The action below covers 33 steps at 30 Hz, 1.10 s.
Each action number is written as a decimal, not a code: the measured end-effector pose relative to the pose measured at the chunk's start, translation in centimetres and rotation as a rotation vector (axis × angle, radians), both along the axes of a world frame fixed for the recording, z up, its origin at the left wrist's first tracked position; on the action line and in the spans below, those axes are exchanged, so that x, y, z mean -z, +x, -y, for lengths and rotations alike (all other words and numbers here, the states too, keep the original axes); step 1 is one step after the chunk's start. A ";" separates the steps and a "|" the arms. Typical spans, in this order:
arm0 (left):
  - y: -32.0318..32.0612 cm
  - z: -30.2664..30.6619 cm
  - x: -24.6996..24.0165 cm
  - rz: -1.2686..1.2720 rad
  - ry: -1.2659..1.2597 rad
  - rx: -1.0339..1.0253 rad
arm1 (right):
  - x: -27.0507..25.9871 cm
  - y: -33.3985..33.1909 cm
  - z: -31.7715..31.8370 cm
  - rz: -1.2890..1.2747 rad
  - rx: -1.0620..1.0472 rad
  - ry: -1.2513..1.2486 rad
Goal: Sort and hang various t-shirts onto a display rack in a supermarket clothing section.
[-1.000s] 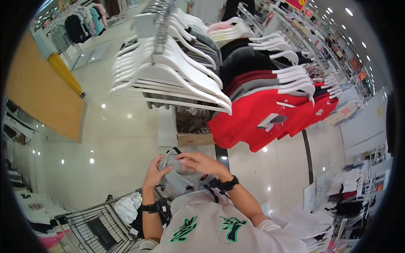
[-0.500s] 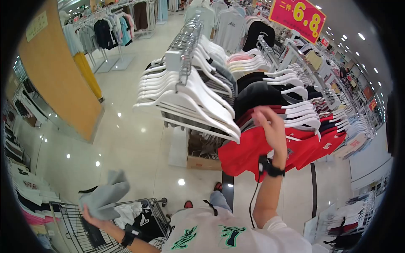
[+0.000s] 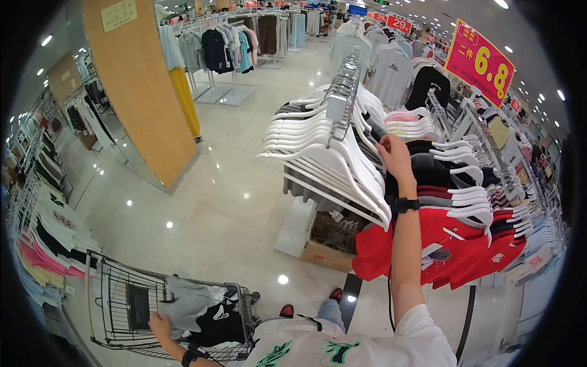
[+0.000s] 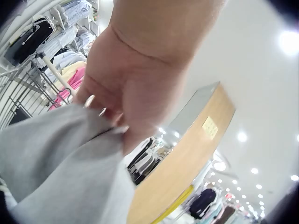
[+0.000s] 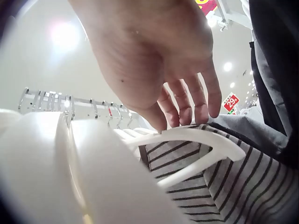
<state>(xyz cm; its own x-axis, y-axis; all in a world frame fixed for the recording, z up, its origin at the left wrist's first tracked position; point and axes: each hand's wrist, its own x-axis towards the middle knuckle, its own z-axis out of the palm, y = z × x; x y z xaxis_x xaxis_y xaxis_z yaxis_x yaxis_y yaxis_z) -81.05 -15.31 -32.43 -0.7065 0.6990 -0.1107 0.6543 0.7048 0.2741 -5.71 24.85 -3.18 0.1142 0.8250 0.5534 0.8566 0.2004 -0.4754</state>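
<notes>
Low over the shopping cart [image 3: 110, 306], my left hand [image 3: 160, 328] holds a light grey garment [image 3: 183, 304] by its edge. Close up in the left wrist view, the grey cloth hangs from bent fingers. My right hand [image 3: 396, 158] reaches in among the hanging clothes on the rack. In the right wrist view its fingers, only slightly bent, touch the top of a white hanger [image 5: 205, 136] at the shoulder of a grey shirt with dark stripes [image 5: 191, 198]. Inside the cart lies a black garment [image 3: 220, 327].
Several bare white hangers [image 3: 318, 137] fill the rack's near end. Red shirts [image 3: 437, 244] hang to the right, under a price sign [image 3: 480, 64]. A cardboard box [image 3: 327, 254] sits on the floor below. A wooden pillar [image 3: 137, 85] stands at left.
Both hands were together on the grey garment; the left then carried it over to the cart and lowered it. The right hand let go and moved up to the striped shirt. The view has turned left.
</notes>
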 end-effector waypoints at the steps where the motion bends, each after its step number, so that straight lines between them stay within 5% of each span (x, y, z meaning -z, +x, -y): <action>1: -2.1 0.4 4.4 0.203 -0.419 0.012 | -0.2 -0.6 0.7 0.070 0.013 0.006; 3: -0.4 -1.0 4.5 0.557 -0.592 -0.170 | -1.0 -2.2 1.1 0.157 0.007 -0.050; 4: 0.7 -2.3 5.3 0.612 -0.479 -0.134 | -1.1 -2.4 1.9 0.194 0.010 -0.048; 6: 1.9 -3.3 13.7 0.676 -0.365 -0.113 | -0.1 -2.8 1.4 0.314 -0.054 0.020; 7: 1.6 -5.1 19.5 0.426 -0.058 0.314 | 0.6 -3.2 2.2 0.292 -0.003 -0.016; 8: 2.7 -5.7 20.0 0.502 0.019 0.288 | 0.8 -3.3 2.5 0.284 -0.001 -0.008; 11: 8.3 -10.2 20.8 0.647 0.037 0.346 | 1.6 -3.3 4.4 0.215 0.016 0.049; 14: 16.5 -13.7 16.3 0.650 -0.057 0.460 | 2.3 -2.9 6.4 0.131 0.047 0.091; 16: 18.9 -15.0 16.3 0.395 -0.363 0.603 | 2.9 -3.0 8.1 0.046 0.130 0.041; 20: 19.9 -15.3 13.7 0.327 -0.367 0.664 | 4.7 -2.4 8.8 -0.092 0.052 0.132; 25: 18.4 -15.9 11.6 0.561 -0.358 0.622 | 6.4 -2.8 11.3 -0.219 0.130 0.115; 33: 18.1 -15.9 14.8 0.409 -0.383 0.674 | 9.5 -4.3 12.4 -0.423 0.220 0.290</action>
